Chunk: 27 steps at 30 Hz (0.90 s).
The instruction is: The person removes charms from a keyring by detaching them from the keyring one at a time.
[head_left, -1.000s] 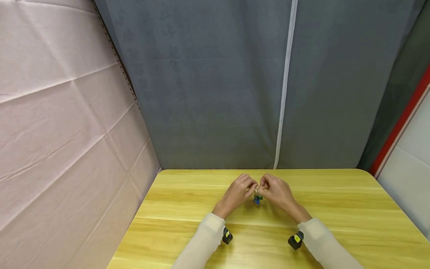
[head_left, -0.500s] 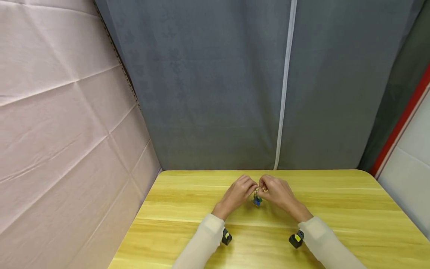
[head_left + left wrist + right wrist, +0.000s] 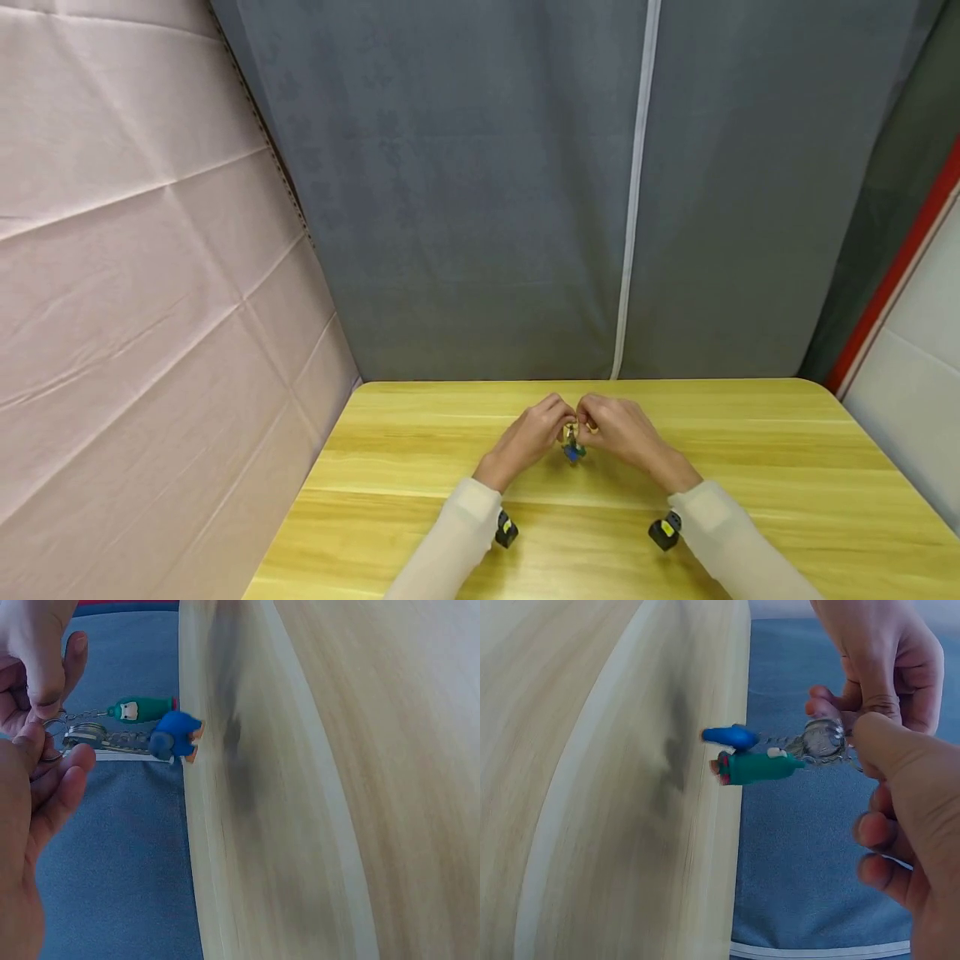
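Over the table, my left hand [image 3: 529, 433] and right hand [image 3: 619, 430] meet fingertip to fingertip. Between them they pinch the metal rings of a keychain [image 3: 86, 735], from which short chains hang. One chain carries a blue figure [image 3: 174, 735] with orange feet, another a green figure [image 3: 144, 709] with a small whitish face. In the right wrist view the blue charm [image 3: 731, 736] hangs beside the green one [image 3: 761, 766], blurred by motion. My fingertips partly cover the rings, so which hand pinches which ring is hard to make out.
The light wood table [image 3: 420, 467] stretches beneath both hands. A dark grey curtain [image 3: 465, 208] with a white strip hangs behind its far edge. Pale pink cloth [image 3: 150, 275] lines the left side; a red-edged white panel [image 3: 918, 358] stands at the right.
Both hands stay nearly in place, with small finger movements at the rings. The hanging charms have swung and turned slightly.
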Available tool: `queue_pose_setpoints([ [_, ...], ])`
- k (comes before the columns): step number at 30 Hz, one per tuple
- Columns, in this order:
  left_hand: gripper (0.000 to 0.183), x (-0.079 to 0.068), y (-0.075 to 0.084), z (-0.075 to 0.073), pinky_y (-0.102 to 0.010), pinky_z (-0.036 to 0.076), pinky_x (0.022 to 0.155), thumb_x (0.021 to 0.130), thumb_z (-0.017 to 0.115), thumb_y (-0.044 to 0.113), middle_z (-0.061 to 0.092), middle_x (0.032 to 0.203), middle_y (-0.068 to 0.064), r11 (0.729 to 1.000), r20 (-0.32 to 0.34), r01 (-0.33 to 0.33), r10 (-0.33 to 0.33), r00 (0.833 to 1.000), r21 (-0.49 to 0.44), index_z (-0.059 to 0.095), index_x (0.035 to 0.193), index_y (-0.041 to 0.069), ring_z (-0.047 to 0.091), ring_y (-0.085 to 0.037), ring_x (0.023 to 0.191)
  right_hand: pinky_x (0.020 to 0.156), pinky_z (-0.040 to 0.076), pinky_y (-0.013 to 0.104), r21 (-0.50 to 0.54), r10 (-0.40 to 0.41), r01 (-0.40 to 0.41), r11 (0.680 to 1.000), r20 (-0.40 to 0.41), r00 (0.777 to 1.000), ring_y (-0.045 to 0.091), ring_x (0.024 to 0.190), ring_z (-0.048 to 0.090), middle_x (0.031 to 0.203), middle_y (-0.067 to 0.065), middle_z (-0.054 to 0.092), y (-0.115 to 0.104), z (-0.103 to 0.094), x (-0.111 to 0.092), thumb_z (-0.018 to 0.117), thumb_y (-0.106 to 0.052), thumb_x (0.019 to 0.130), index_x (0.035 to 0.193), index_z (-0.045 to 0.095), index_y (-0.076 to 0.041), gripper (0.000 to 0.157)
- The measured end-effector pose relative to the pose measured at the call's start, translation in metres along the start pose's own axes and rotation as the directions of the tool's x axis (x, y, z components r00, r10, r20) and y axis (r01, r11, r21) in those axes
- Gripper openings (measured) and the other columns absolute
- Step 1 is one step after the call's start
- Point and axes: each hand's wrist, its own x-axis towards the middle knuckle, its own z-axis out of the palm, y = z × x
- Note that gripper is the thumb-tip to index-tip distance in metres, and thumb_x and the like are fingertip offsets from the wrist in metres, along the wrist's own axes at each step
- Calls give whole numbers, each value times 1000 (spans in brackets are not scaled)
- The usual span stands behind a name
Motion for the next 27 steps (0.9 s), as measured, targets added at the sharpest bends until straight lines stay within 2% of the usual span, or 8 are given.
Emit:
queue_pose_setpoints([
  [4, 12, -1, 0, 0, -2, 39, 64, 101, 52, 14, 56, 96, 5, 1000, 17, 18, -18, 1000, 1, 63, 106, 14, 47, 3, 72, 52, 36, 13, 18, -41, 40, 999, 31, 999, -3, 57, 40, 70, -12, 53, 0, -1, -1, 71, -8, 72, 77, 59, -18, 16],
  [6, 12, -2, 0, -1, -2, 38, 64, 101, 52, 13, 55, 97, 5, 999, 22, 38, -37, 999, -30, 62, 108, 14, 47, 3, 72, 52, 36, 13, 30, -49, 48, 998, 25, 998, -3, 58, 40, 72, -11, 54, 0, -1, -1, 69, -8, 74, 79, 59, -17, 14],
  [12, 12, -3, 0, -3, -3, 41, 67, 103, 49, 16, 55, 99, 6, 992, 27, 103, -102, 994, -74, 59, 109, 14, 49, 2, 77, 49, 33, 13, 14, -67, 69, 998, -86, 994, -5, 56, 36, 77, -9, 58, 3, 4, -4, 71, -13, 83, 85, 62, -18, 10],
  [16, 16, -3, -1, -3, -5, 44, 71, 105, 46, 20, 56, 99, 6, 991, 5, 115, -115, 993, -66, 60, 107, 14, 53, 1, 81, 48, 33, 14, 30, -7, 11, 999, -131, 991, -6, 55, 38, 78, -10, 61, 5, 6, -6, 73, -15, 85, 89, 65, -18, 10],
  [20, 17, -2, -1, -2, -5, 44, 70, 105, 44, 20, 56, 99, 6, 991, -7, 117, -118, 993, -62, 61, 107, 14, 53, 1, 80, 47, 34, 15, 74, 69, -59, 996, -133, 989, -5, 55, 41, 79, -10, 61, 3, 5, -7, 71, -17, 88, 89, 64, -20, 7],
  [27, 13, -1, -1, -2, -4, 43, 67, 104, 48, 18, 57, 97, 7, 991, -20, 127, -128, 992, -42, 60, 104, 16, 51, 2, 77, 49, 34, 16, 110, 168, -163, 980, -40, 985, -3, 56, 40, 75, -11, 59, -1, 7, -7, 72, -25, 85, 84, 63, -23, 9],
])
